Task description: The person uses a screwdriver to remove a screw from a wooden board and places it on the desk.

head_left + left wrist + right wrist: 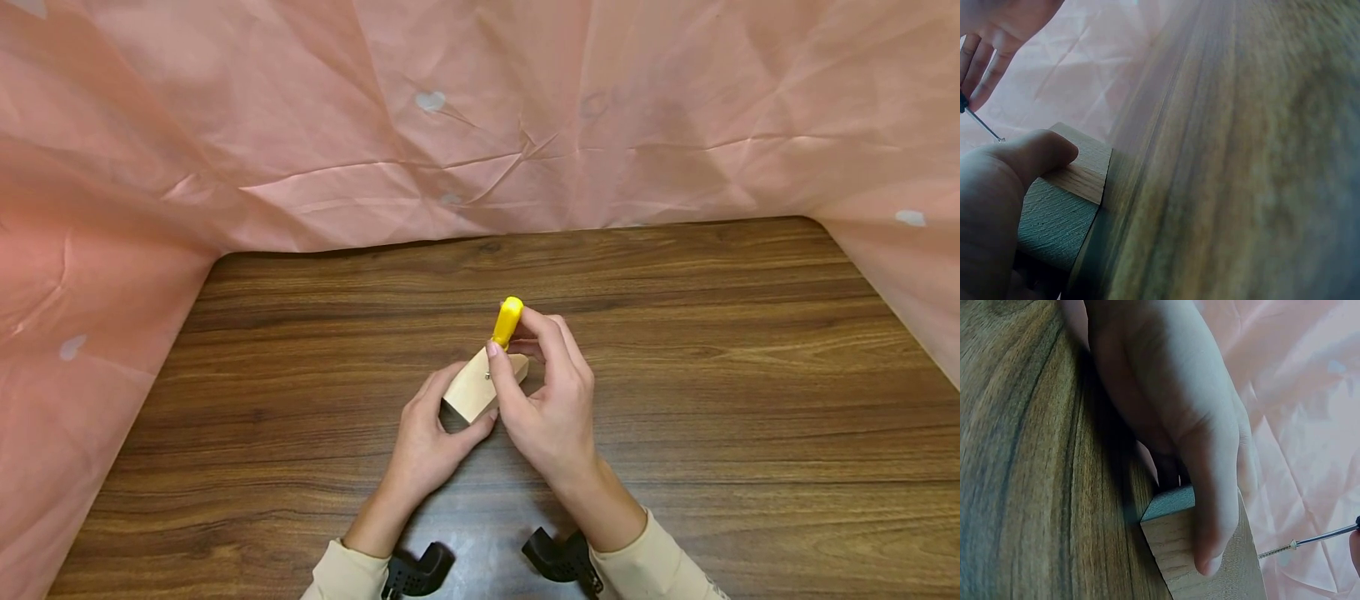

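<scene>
A pale wooden block (468,390) with a dark end lies on the table, its long side slanting away to the right. My left hand (431,433) grips it from the near left, thumb pressed on its side (1079,162). A small screw (1277,552) sticks up out of the block's top face, part of its thread showing. The right hand (551,400) pinches a screwdriver (508,321) by its yellow handle between thumb and fingers. In the right wrist view the screwdriver's thin metal shaft (1329,534) meets the screw's head.
Brown wood-grain table (712,375) spreads around both hands. A pink cloth (300,108) with white hearts hangs along the back and both sides. Black wrist mounts (558,557) sit on the forearms near the table's front.
</scene>
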{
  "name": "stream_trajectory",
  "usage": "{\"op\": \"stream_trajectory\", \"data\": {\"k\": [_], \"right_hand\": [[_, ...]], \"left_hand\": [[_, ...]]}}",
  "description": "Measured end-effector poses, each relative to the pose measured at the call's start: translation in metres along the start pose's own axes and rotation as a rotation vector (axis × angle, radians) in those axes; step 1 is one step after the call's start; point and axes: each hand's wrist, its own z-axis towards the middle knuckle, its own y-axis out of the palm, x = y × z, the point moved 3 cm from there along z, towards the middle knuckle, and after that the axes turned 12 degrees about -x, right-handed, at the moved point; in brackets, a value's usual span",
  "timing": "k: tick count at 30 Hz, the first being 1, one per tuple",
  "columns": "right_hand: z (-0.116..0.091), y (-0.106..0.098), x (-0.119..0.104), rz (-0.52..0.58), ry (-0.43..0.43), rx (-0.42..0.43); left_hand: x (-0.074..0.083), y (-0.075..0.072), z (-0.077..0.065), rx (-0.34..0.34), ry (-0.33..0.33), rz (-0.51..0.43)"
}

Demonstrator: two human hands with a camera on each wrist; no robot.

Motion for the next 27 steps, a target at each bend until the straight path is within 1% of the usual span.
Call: {"op": "stream_trajectory", "data": {"k": [9, 16, 23, 27], "right_hand": [[0.0006, 0.0004, -0.0003, -0.005, 0.011, -0.007], [0.0006, 0.0002, -0.0008, -0.043, -0.020, 0.006], [0.0006, -0.0010, -0.0004, -0.010, -0.003, 0.019], [0.0003, -0.0017, -0.0012, -0.013, 0.006, 0.019]], "left_hand": [[0.0003, -0.0001, 0.0002, -0.001, 0.002, -0.003], [0.0006, -0.0003, -0.0003, -0.010, -0.009, -0.004], [0.0005, -0.0003, 0.0001, -0.007, -0.008, -0.004], [0.0008, -0.0004, 0.0005, -0.007, -0.009, -0.005]]}}
